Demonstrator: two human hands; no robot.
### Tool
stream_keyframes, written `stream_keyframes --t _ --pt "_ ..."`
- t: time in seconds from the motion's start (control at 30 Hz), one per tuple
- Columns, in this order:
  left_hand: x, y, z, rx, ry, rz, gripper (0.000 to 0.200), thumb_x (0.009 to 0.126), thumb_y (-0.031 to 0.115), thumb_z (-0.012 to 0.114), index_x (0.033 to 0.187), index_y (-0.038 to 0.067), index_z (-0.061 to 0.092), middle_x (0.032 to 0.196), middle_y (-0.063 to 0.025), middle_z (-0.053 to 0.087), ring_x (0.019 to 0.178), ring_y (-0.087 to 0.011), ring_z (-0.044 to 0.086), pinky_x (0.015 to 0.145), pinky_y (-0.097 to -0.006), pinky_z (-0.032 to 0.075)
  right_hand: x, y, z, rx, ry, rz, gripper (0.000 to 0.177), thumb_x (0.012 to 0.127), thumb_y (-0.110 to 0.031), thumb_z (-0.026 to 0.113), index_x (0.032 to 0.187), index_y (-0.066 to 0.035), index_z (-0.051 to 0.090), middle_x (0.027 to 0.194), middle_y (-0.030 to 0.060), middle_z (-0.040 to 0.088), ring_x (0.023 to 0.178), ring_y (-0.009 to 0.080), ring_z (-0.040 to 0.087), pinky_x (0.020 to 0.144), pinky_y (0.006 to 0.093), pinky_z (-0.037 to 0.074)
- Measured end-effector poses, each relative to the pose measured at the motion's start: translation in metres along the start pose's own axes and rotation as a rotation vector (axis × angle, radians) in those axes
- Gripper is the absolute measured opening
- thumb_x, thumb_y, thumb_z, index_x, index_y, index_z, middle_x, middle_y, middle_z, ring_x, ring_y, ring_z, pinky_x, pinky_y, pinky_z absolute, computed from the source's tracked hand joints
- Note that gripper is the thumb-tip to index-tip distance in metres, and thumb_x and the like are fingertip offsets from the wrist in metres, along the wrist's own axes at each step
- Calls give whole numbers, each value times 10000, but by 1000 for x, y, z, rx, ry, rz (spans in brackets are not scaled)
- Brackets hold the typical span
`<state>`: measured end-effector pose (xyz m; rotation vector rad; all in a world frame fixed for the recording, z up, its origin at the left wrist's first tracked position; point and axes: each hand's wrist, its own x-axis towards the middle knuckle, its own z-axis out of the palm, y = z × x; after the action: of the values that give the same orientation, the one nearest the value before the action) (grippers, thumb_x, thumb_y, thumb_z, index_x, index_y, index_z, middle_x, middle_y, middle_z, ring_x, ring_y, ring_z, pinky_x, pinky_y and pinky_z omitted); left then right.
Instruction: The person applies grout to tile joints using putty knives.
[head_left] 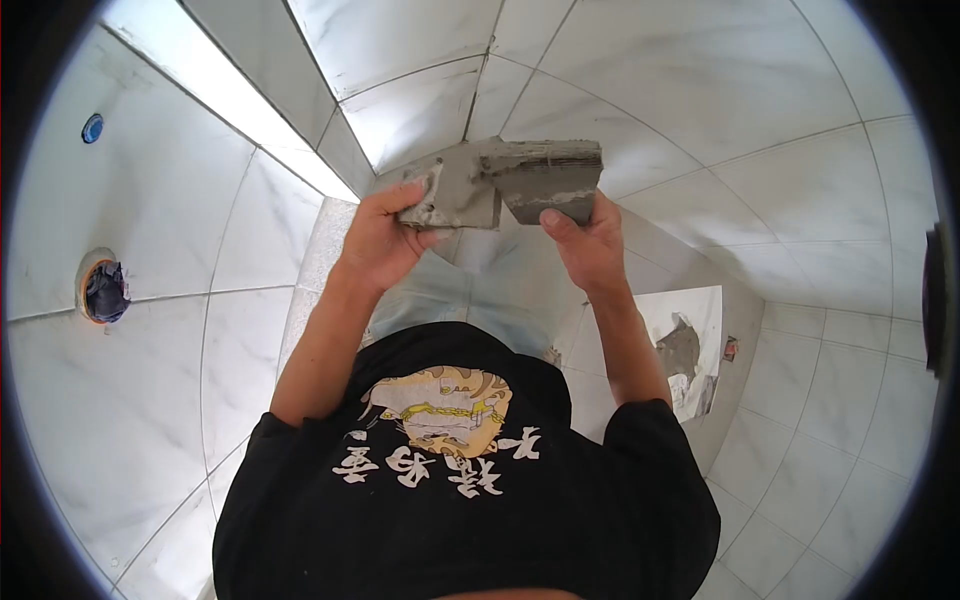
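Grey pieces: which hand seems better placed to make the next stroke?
Probably right: the right hand grips the dark piece by its lower edge, its side meeting the smeared piece that the left hand holds.

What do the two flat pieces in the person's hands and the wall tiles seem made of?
The left piece, in the left hand, looks like a tile offcut smeared with grey mortar, matt and lumpy. The right piece, in the right hand, looks alike, its grey coat combed into ridges. The wall tiles seem glazed ceramic or porcelain: glossy white, grey marble-like veins.
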<state>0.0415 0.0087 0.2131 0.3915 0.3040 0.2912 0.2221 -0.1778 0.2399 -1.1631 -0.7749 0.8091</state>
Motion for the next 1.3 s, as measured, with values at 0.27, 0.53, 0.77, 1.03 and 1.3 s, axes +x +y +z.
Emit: stream_keyframes --t 0.27,0.53,0.77,1.03,1.3 --pt "-11 34 -1 -27 -86 61 359 984 137 476 1237 -115 507 1094 -193 677 902 -250 719 737 -345 641 -6 -1 -31 -472 88 -89 340 898 -56 692 1205 42 584 1114 67 644 992 122 561 859 248 463" --pt "-4 -6 22 -6 222 85 306 994 154 496 1200 -67 546 1110 -145 673 934 -218 707 762 -307 636 -14 -14 18 -585 234 -319 400 847 46 641 1243 16 589 1195 152 599 1068 249 597 930 312 457" --pt "-10 -13 40 147 184 181 363 1007 172 475 1270 -76 504 1166 -159 653 1014 -223 688 823 -333 623 -4 17 23 -871 232 -639 518 726 117 618 1233 9 607 1237 189 574 1090 334 573 923 361 474" --pt "-13 14 18 271 111 224 367 1011 169 476 1289 -71 477 1174 -149 643 980 -202 692 778 -314 630 16 -19 -24 -263 333 -5 441 826 -5 644 1254 47 549 1036 127 629 890 212 625 761 318 525" --pt "4 10 12 469 120 304 308 1002 135 517 1284 14 489 1157 -102 646 979 -172 684 799 -318 613 0 -37 -19 294 237 535 459 829 -191 638 1201 62 546 778 74 609 413 127 476 311 273 324"
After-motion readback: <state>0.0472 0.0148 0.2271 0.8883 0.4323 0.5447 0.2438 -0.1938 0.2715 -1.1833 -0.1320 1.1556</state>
